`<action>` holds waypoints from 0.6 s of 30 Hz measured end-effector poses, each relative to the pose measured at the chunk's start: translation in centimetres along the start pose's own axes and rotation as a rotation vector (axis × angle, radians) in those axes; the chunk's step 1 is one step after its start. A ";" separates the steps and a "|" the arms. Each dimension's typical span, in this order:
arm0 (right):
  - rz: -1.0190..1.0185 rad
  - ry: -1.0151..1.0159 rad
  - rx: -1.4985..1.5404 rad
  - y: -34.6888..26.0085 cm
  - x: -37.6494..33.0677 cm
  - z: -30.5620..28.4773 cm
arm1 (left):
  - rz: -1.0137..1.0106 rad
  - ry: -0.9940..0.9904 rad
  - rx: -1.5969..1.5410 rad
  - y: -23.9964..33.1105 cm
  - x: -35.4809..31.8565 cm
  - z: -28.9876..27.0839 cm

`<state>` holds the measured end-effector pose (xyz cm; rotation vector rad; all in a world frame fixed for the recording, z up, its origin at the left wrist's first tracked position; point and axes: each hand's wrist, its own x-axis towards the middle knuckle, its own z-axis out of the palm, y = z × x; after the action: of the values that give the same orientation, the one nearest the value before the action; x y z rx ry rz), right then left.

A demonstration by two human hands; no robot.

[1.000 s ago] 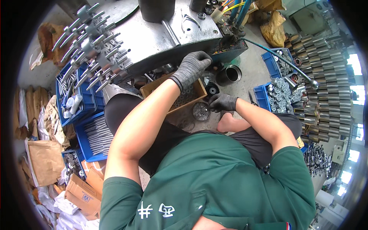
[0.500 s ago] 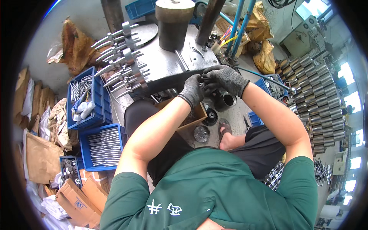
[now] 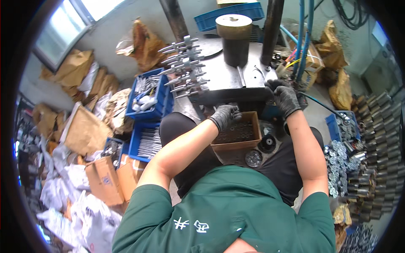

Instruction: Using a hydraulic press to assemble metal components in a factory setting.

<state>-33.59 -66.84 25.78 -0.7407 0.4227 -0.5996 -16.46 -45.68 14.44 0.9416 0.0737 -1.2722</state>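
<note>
Workshop: steel machine table, blue bins, metal rods, stacked metal cylinders.

Left hand, right hand: both gloved dark grey. Parts box brown. Shirt green, white lettering. Trousers black. Left bin blue. Far-right hoses blue. Far-left sack brown.

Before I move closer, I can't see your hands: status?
Gloved left hand by open brown box. Gloved right hand near right front corner of metal table; both grips unclear. Metal rod lying on that table.
</note>
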 end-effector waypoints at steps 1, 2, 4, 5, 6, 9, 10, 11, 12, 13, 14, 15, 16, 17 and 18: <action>-0.014 -0.066 -0.034 -0.6 -0.1 1.2 | 0.269 -0.048 0.504 0.4 -1.5 -1.0; -0.026 -0.117 -0.019 -0.4 0.1 1.0 | 0.514 -0.100 1.017 0.3 -3.1 -1.6; -0.040 -0.163 0.006 0.2 1.1 -0.3 | 0.534 -0.056 1.479 0.4 -6.5 1.1; -0.007 -0.136 -0.022 0.7 1.7 -1.2 | 0.531 -0.052 1.491 0.9 -8.5 3.5; 0.023 -0.109 -0.054 1.1 2.4 -2.1 | 0.668 -0.062 1.694 1.4 -10.2 5.6; -0.037 -0.098 0.012 2.0 5.0 -1.9 | 0.562 -0.146 1.238 3.2 -9.0 5.2; -0.027 -0.102 -0.022 1.7 4.8 -0.6 | 0.294 -0.196 0.572 3.9 -7.7 3.9; -0.043 -0.090 -0.022 1.6 5.0 -1.0 | 0.000 -0.245 -0.089 4.3 -7.1 5.2; -0.079 -0.049 -0.132 1.4 5.3 -1.4 | 0.106 -0.190 0.017 4.3 -6.8 6.2; -0.112 -0.005 -0.243 1.1 5.7 -1.7 | 0.095 -0.208 0.024 4.8 -6.2 7.4; -0.139 0.029 -0.348 1.1 6.1 -1.6 | 0.083 -0.077 0.065 5.4 -5.5 8.1; -0.155 0.030 -0.510 0.7 6.8 -1.6 | 0.071 0.053 0.105 6.1 -4.8 8.7; -0.173 0.043 -0.597 0.5 7.7 -1.4 | 0.060 0.036 0.110 6.7 -4.1 9.3; -0.186 0.053 -0.684 0.5 8.5 -1.0 | 0.095 0.000 0.105 7.4 -3.4 9.6; -0.300 0.047 -0.999 0.5 10.4 -2.0 | 0.122 -0.042 0.096 7.7 -2.6 10.2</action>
<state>-26.69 -74.17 22.58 -1.7679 0.6677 -0.6763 -15.36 -50.21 26.61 0.9862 -0.0777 -1.1903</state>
